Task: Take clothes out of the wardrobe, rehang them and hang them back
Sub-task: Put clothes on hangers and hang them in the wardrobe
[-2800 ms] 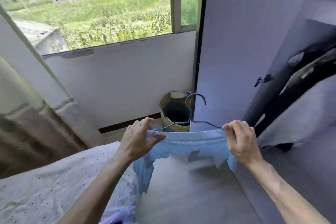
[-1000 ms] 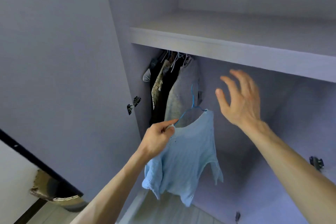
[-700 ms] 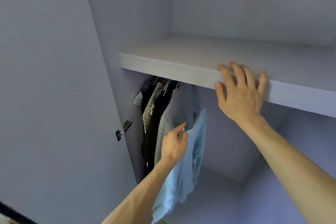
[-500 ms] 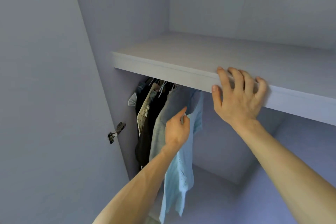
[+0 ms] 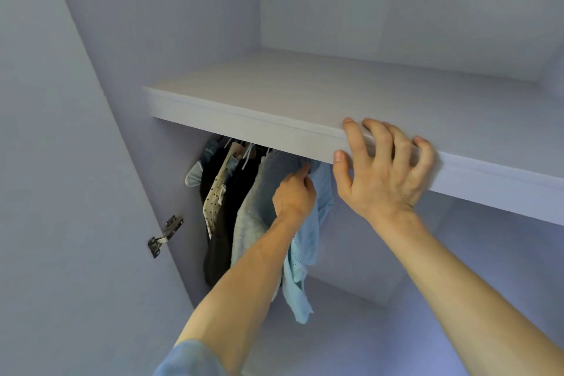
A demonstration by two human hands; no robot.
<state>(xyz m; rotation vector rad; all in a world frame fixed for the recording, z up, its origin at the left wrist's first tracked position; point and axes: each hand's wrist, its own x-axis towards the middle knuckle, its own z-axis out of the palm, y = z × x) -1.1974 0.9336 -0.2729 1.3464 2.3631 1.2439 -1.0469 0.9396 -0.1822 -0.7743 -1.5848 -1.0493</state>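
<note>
With left hand (image 5: 294, 197) fingers (image 5: 302, 173), pinched blue top (image 5: 309, 238); with right hand (image 5: 384, 175) fingers (image 5: 380, 139), clutched shelf (image 5: 244, 94) edge just above. Likely hanging-back step; next needed hook seated on unseen rail.

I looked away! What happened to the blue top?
The left hand carried the light blue top from near the window up into the wardrobe, beside the grey garment. The right hand let go and now grips the shelf. The other hung clothes stayed.

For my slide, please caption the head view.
Left hand holds the blue top under the shelf; right hand grips the shelf edge.
</note>
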